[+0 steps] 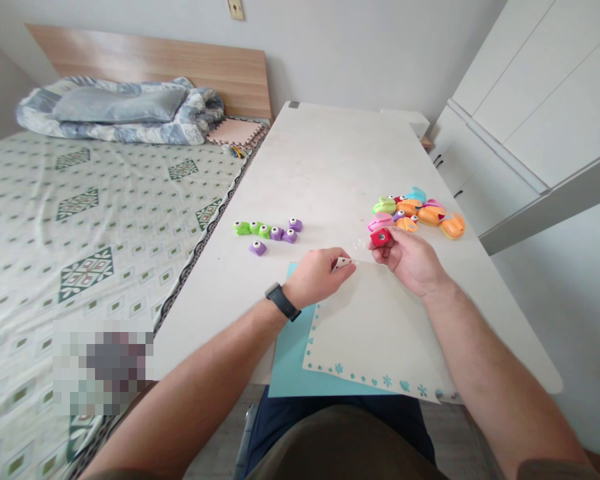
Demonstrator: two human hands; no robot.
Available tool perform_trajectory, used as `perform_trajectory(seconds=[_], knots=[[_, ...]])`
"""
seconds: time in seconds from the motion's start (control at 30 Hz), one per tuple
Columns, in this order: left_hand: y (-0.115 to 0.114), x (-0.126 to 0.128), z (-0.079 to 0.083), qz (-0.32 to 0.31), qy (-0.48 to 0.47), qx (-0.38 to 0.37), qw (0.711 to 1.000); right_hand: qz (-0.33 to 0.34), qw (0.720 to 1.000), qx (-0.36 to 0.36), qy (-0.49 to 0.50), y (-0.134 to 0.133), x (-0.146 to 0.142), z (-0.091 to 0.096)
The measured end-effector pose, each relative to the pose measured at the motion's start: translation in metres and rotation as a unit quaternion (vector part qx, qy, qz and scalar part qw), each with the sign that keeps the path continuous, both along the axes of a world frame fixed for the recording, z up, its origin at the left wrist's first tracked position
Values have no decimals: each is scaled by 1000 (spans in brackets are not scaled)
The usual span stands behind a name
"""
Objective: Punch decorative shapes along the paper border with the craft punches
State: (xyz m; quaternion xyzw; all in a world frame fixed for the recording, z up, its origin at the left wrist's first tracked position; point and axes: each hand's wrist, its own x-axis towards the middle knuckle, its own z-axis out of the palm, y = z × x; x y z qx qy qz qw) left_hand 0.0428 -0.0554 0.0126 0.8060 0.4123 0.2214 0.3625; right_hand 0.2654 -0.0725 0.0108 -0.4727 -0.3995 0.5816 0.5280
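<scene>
My right hand is closed round a small red paper punch, held just above the table. With thumb and fingers, my left hand pinches the far corner of a cream sheet of paper. That sheet has punched shapes along its left and near edges. It lies on a light blue sheet. A black watch sits on my left wrist.
A pile of colourful punches lies beyond my right hand. Several green and purple small punches sit in a row to the left. The white table stands beside a bed; white cabinets are on the right.
</scene>
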Motion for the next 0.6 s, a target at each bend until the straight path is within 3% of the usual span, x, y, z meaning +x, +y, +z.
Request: perform_trajectory(seconds=[0.47, 0.6], knots=[[1, 0, 0, -1, -3, -11, 1000, 5, 1000, -1, -5, -1, 2, 2], [0, -1, 2, -39, -16, -24, 999, -12, 1000, 6, 14, -1, 3, 1]])
